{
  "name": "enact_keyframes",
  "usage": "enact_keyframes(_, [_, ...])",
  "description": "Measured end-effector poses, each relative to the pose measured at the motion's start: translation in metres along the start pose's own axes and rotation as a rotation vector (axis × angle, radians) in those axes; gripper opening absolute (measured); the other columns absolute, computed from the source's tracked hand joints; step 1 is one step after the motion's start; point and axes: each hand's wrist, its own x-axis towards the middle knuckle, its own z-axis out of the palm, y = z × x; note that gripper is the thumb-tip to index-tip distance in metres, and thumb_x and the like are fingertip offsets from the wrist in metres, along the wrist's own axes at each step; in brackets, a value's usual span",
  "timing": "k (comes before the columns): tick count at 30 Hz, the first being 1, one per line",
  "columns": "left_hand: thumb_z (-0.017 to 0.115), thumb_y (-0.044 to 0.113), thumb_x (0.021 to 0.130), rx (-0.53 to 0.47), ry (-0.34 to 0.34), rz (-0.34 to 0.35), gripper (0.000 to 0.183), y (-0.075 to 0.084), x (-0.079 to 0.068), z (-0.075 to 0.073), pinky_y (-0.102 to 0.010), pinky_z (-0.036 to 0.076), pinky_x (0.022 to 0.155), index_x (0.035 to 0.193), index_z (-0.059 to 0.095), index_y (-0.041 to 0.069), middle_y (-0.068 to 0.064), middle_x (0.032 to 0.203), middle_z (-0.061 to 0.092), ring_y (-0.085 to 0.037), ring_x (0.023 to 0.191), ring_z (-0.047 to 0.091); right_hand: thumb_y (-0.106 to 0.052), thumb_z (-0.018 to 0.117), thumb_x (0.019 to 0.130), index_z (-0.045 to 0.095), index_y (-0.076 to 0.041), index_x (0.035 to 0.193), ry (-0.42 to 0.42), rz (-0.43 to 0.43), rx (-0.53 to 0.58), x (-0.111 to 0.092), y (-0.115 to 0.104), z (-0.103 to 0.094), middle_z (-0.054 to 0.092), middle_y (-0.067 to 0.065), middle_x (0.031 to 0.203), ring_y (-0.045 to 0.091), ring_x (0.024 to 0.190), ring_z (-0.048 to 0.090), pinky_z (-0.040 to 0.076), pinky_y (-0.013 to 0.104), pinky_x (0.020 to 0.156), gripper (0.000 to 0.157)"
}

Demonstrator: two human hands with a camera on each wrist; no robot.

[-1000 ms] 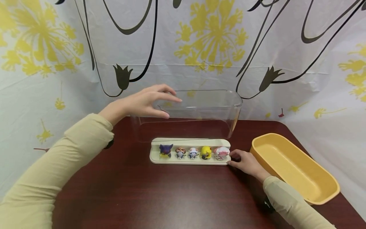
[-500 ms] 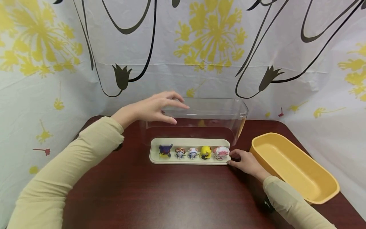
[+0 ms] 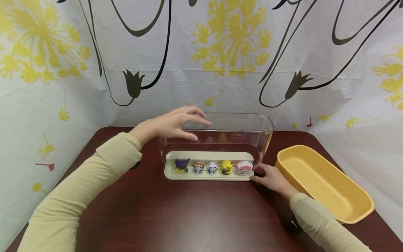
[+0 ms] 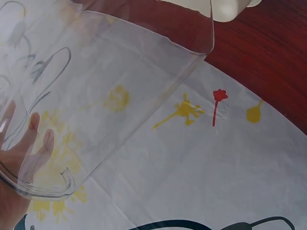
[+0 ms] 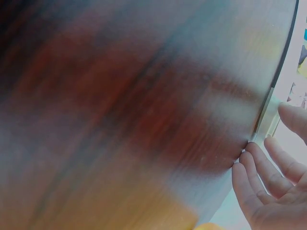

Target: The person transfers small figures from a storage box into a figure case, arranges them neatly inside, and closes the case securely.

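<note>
My left hand [image 3: 173, 122] grips a clear plastic display cover [image 3: 239, 122] from above, its thumb and fingers spread across the top. The cover is tilted over the back of a cream tray [image 3: 204, 179], its lower front edge overlapping the figurines in the head view. Along the tray stand several small toy figurines in a row, from a purple one [image 3: 181, 165] at left to a pink-and-white one [image 3: 244, 167] at right. At the tray's right end, my right hand [image 3: 273, 179] holds the rim between thumb and fingers. Through the clear wall, the left wrist view shows the left fingers [image 4: 29, 132].
A yellow oblong bin [image 3: 321, 178] stands at the right of the dark red wooden table [image 3: 201, 217], close to the right forearm. White patterned cloth [image 3: 233, 84] hangs behind the table and along both sides.
My left hand has brought the clear cover down and slightly to the right, over the tray's back part. The right hand and the tray have stayed in place.
</note>
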Motion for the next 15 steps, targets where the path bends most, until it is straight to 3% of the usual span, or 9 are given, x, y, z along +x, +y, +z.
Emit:
enact_keyframes(5, [0.066, 0.031, 0.08, 0.0, 0.004, 0.021, 0.049, -0.002, 0.002, 0.006, -0.039, 0.024, 0.094, 0.124, 0.052, 0.016, -0.005, 0.121, 0.042, -0.019, 0.111, 0.037, -0.021, 0.071, 0.074, 0.061, -0.004, 0.097, 0.005, -0.013, 0.001, 0.0, 0.001, 0.001, 0.061, 0.006, 0.088, 0.02, 0.081, 0.057, 0.044, 0.039, 0.073, 0.03])
enact_keyframes(15, [0.064, 0.032, 0.081, -0.018, -0.004, 0.008, 0.048, -0.002, 0.001, 0.013, -0.039, 0.028, 0.09, 0.124, 0.052, 0.016, -0.007, 0.121, 0.042, -0.019, 0.111, 0.038, -0.021, 0.072, 0.074, 0.061, -0.003, 0.095, 0.022, -0.024, 0.005, 0.0, 0.002, 0.002, 0.061, 0.006, 0.086, 0.021, 0.08, 0.058, 0.044, 0.04, 0.072, 0.03])
